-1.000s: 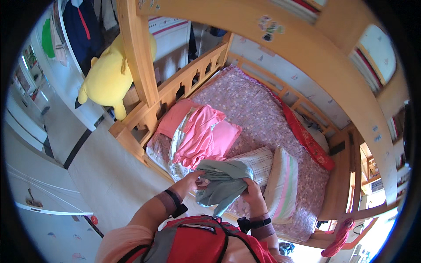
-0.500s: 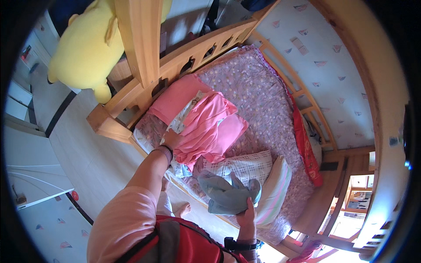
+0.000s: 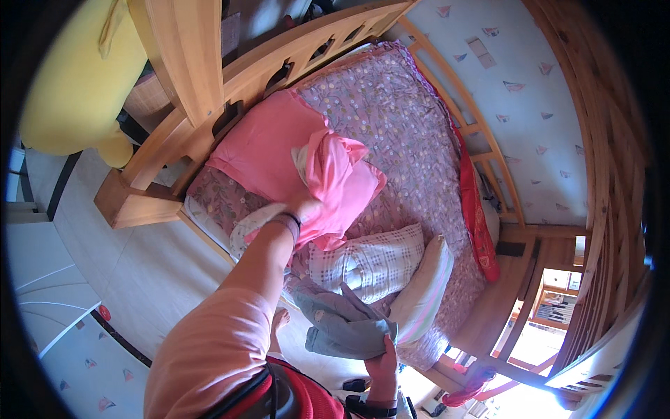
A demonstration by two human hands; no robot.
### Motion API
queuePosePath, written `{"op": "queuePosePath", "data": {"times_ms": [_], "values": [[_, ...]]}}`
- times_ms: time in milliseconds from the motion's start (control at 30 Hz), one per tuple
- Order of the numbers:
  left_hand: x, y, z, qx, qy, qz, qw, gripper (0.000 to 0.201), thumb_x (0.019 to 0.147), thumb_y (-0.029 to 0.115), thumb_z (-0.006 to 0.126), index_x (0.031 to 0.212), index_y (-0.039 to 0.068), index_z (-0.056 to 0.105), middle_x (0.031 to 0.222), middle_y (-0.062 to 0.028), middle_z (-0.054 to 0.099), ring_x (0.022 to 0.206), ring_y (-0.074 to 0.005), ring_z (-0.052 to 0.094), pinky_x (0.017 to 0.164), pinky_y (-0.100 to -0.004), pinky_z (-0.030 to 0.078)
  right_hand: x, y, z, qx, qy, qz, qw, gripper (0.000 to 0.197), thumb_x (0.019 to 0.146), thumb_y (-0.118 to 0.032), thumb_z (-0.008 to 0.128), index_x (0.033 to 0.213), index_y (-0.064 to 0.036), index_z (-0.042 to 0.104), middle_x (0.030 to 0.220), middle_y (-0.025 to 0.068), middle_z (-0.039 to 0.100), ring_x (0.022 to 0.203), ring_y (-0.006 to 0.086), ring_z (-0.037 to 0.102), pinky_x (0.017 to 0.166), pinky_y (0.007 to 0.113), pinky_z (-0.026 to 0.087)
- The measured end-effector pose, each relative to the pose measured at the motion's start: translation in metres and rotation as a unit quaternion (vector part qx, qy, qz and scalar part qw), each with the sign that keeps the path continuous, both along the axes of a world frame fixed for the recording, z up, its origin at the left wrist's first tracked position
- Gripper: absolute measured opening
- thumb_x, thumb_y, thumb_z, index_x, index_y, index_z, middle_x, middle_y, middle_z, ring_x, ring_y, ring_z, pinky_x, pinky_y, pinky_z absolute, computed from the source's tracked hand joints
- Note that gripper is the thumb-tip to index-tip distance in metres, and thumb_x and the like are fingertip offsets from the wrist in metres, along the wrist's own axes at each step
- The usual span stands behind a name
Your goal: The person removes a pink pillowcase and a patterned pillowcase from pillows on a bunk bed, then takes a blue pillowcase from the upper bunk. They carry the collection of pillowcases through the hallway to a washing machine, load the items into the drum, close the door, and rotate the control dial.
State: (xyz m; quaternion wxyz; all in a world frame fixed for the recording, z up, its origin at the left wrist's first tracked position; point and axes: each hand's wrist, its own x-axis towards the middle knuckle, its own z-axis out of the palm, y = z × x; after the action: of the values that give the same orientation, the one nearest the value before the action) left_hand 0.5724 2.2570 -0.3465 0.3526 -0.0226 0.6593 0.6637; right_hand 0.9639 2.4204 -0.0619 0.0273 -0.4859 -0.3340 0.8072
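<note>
My left hand [image 3: 304,207] reaches onto the bed and is closed on a bunched pink cloth [image 3: 336,167]; part of its fingers is hidden in the folds. A pale patterned cloth [image 3: 252,223] hangs by that wrist. Low over the bed's near edge, my right hand [image 3: 382,364] grips a folded grey-blue garment [image 3: 342,325], fingers and thumb around its right end. Under the bunched cloth lies a pink pillow [image 3: 366,192], with another pink pillow [image 3: 269,133] toward the headboard.
A checked pillow [image 3: 377,262] and a striped pillow [image 3: 424,283] lie on the floral bed sheet [image 3: 412,146]. Red cloth [image 3: 477,230] runs along the far rail. A wooden post [image 3: 185,59] and headboard rise at left, beside a large yellow plush toy [image 3: 77,84].
My left hand has moved right and farther onto the bed, gathering the pink cloth and uncovering more of the pink pillow. The grey-blue garment has shifted slightly left and lower with my right hand.
</note>
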Motion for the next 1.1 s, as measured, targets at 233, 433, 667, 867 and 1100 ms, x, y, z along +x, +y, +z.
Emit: {"op": "queuePosePath", "data": {"times_ms": [233, 433, 667, 867, 1100], "values": [[0.182, -0.001, 0.131, 0.110, -0.100, -0.423, 0.894, 0.019, 0.085, 0.019, 0.062, 0.101, 0.009, 0.061, 0.084, -0.0028, 0.063, 0.069, -0.0121, 0.055, 0.058, -0.0313, 0.042, 0.003, -0.006, 0.004, 0.022, -0.007, -0.022, 0.999, 0.043, 0.090, -0.014, 0.053, 0.130, -0.0018, 0.045, 0.127, 0.0140, 0.053, 0.118, 0.0307, 0.051, 0.105, 0.047, 0.037], [0.256, -0.060, 0.210, -0.016, -0.087, -0.271, 0.958, 0.028, 0.083, 0.023, 0.062, 0.106, 0.007, 0.063, 0.093, -0.0034, 0.065, 0.083, -0.0153, 0.061, 0.074, -0.0342, 0.047, 0.006, -0.009, 0.006, 0.176, -0.049, 0.116, 0.976, 0.041, 0.088, -0.010, 0.058, 0.126, -0.0003, 0.049, 0.118, 0.0125, 0.058, 0.110, 0.0254, 0.056, 0.094, 0.039, 0.046], [0.276, -0.095, 0.243, 0.061, -0.272, 0.002, 0.960, 0.029, 0.085, 0.026, 0.058, 0.104, 0.004, 0.061, 0.092, -0.0056, 0.066, 0.086, -0.0181, 0.063, 0.083, -0.0335, 0.048, -0.007, -0.024, 0.033, 0.424, -0.034, 0.318, 0.847, 0.041, 0.081, -0.018, 0.068, 0.115, 0.0032, 0.059, 0.098, 0.0098, 0.066, 0.090, 0.0150, 0.061, 0.077, 0.030, 0.049], [0.323, -0.137, 0.198, 0.308, -0.304, 0.060, 0.899, 0.021, 0.084, 0.022, 0.060, 0.097, 0.005, 0.063, 0.087, -0.0042, 0.065, 0.078, -0.0147, 0.063, 0.074, -0.0299, 0.050, -0.016, -0.080, 0.082, 0.601, 0.257, 0.537, 0.534, 0.023, 0.074, -0.023, 0.075, 0.084, -0.0036, 0.069, 0.092, 0.0108, 0.067, 0.091, 0.0276, 0.060, 0.090, 0.039, 0.043], [0.361, -0.201, 0.266, 0.387, -0.228, 0.152, 0.881, 0.038, 0.095, 0.028, 0.049, 0.126, 0.005, 0.050, 0.116, -0.0103, 0.061, 0.103, -0.0245, 0.062, 0.091, -0.0395, 0.050, -0.017, -0.176, 0.079, 0.565, 0.407, 0.629, 0.346, 0.044, 0.072, -0.044, 0.069, 0.097, -0.0068, 0.067, 0.107, 0.0158, 0.059, 0.118, 0.0440, 0.042, 0.105, 0.055, 0.027]]}}
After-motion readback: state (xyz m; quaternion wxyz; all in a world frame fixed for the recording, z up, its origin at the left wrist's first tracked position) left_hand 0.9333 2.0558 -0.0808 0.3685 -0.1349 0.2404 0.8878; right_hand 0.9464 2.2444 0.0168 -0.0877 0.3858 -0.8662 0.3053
